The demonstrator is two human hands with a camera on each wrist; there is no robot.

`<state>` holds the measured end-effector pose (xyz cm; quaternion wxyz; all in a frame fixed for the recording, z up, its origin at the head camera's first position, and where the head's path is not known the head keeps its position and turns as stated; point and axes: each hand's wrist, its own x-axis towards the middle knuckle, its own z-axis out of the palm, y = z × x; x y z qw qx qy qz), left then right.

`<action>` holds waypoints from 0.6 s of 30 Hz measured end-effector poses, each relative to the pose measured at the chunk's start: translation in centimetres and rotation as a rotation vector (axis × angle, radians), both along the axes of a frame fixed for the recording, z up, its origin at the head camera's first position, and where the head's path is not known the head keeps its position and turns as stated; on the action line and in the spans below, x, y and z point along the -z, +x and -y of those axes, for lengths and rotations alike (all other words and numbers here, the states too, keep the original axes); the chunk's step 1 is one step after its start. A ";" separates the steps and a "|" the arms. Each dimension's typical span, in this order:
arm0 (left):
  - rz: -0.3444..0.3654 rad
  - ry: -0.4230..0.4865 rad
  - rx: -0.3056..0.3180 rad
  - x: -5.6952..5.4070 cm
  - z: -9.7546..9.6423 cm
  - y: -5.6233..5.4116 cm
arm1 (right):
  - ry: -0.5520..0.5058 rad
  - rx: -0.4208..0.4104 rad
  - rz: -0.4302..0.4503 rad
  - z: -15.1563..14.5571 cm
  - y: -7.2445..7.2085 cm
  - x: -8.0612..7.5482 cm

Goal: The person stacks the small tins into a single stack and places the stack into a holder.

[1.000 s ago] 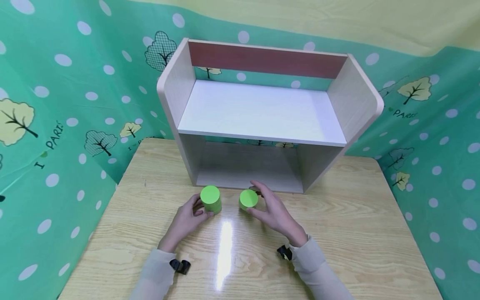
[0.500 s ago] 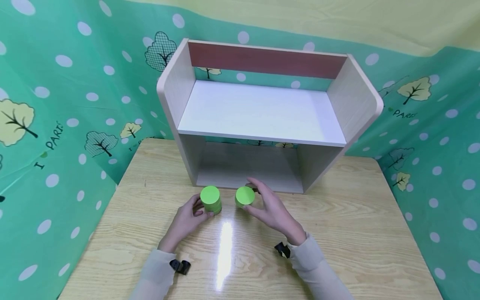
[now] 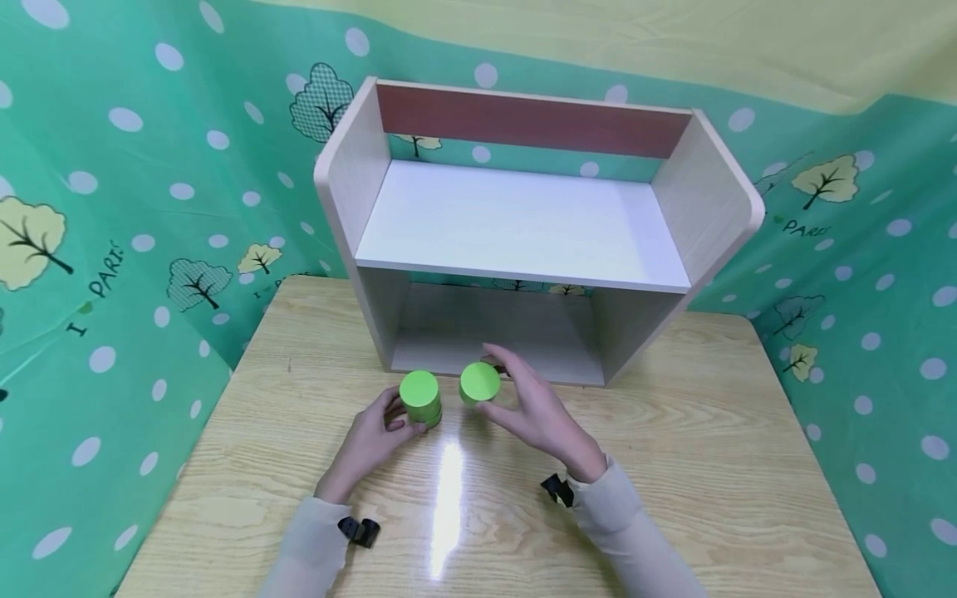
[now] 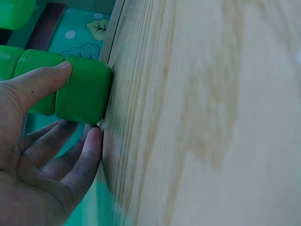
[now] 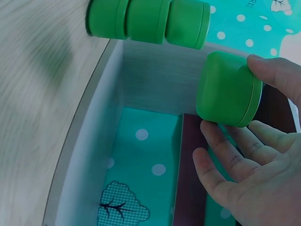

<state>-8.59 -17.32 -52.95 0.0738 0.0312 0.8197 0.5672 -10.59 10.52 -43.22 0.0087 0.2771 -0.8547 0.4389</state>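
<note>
A stack of three green lidded canisters stands on the table, seen whole in the right wrist view as a row of canisters. My left hand holds it low down, thumb in front and fingers behind; in the left wrist view the thumb lies at the seam above the bottom canister. Another green canister is in my right hand, gripped between thumb and fingertips. This canister is raised off the table, beside the stack and a little above its top.
A two-level shelf unit stands behind the canisters, its lower front edge close to the stack. The wooden table extends to both sides. A green patterned cloth hangs around the back and sides.
My right hand has lifted its canister and carried it left, nearer to the stack. The left hand and the stack have stayed in place.
</note>
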 end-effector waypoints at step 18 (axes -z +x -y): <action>0.017 0.004 -0.002 -0.1 0.0 -0.1 | 0.043 -0.046 -0.024 2.3 -0.7 -1.4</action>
